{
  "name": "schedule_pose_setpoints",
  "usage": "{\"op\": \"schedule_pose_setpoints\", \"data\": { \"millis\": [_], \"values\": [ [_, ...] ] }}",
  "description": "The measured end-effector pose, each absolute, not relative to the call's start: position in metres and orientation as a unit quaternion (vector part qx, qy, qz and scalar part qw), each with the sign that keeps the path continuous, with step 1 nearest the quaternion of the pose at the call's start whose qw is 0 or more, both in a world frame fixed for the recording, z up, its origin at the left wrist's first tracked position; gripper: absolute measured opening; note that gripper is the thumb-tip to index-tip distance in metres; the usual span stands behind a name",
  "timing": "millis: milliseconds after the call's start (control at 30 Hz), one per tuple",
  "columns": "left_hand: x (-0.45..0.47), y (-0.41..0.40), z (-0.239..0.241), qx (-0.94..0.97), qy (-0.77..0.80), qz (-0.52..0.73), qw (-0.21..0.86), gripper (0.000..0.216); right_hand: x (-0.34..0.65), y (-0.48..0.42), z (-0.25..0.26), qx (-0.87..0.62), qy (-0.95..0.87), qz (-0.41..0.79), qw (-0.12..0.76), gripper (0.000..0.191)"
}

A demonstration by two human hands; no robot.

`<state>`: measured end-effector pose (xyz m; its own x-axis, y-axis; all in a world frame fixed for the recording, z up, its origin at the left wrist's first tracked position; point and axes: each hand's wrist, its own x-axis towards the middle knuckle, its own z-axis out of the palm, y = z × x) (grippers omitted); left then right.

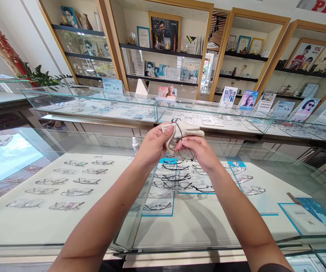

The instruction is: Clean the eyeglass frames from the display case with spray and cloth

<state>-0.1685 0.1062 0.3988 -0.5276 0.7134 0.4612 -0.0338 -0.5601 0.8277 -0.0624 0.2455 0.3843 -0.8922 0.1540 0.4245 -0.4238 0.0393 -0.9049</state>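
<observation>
Above the glass counter, my left hand (pixel 155 141) is closed on a cream cleaning cloth (pixel 191 129), thumb on top. A pair of dark-framed eyeglasses (pixel 186 154) is held between both hands, partly wrapped in the cloth. My right hand (pixel 199 150) pinches the eyeglasses frame near one lens, and the cloth drapes just over its fingers. One lens hangs below the right fingers; the other is mostly covered by the cloth. A white spray bottle (pixel 135 145) stands on the counter to the left of my left hand.
Below my hands, a glass display case (pixel 208 226) holds rows of eyeglasses (pixel 176 185). More eyeglasses (pixel 80 181) lie on the left side. Across the aisle runs another glass counter (pixel 140 107) with advertising cards (pixel 248 99). Behind it stand wood-framed shelves (pixel 163 51).
</observation>
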Motion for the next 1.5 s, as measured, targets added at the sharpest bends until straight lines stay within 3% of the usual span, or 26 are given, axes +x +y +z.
{"op": "schedule_pose_setpoints", "data": {
  "millis": [167,433,700,933,1133,1367,1500],
  "values": [
    [-0.172,0.104,0.4,0.396,0.38,0.786,0.285,0.058,-0.061,0.25,0.385,0.089,-0.691,0.679,0.233,0.021],
    [-0.162,0.107,0.397,0.432,0.369,0.768,0.296,0.033,-0.061,0.245,0.385,0.107,-0.683,0.682,0.24,0.024],
    [-0.157,0.109,0.395,0.415,0.375,0.764,0.32,0.038,-0.063,0.247,0.383,0.113,-0.668,0.696,0.239,0.023],
    [-0.154,0.105,0.396,0.431,0.431,0.764,0.211,0.037,-0.061,0.245,0.384,0.115,-0.684,0.683,0.23,0.023],
    [-0.155,0.107,0.393,0.421,0.452,0.766,0.178,0.039,-0.06,0.242,0.387,0.099,-0.728,0.642,0.22,0.023],
    [-0.17,0.103,0.395,0.451,0.452,0.734,0.232,0.049,-0.059,0.247,0.387,0.107,-0.715,0.656,0.218,0.025],
    [-0.181,0.093,0.401,0.493,0.457,0.693,0.26,0.039,-0.058,0.251,0.387,0.098,-0.699,0.683,0.19,0.026]
  ]
}}
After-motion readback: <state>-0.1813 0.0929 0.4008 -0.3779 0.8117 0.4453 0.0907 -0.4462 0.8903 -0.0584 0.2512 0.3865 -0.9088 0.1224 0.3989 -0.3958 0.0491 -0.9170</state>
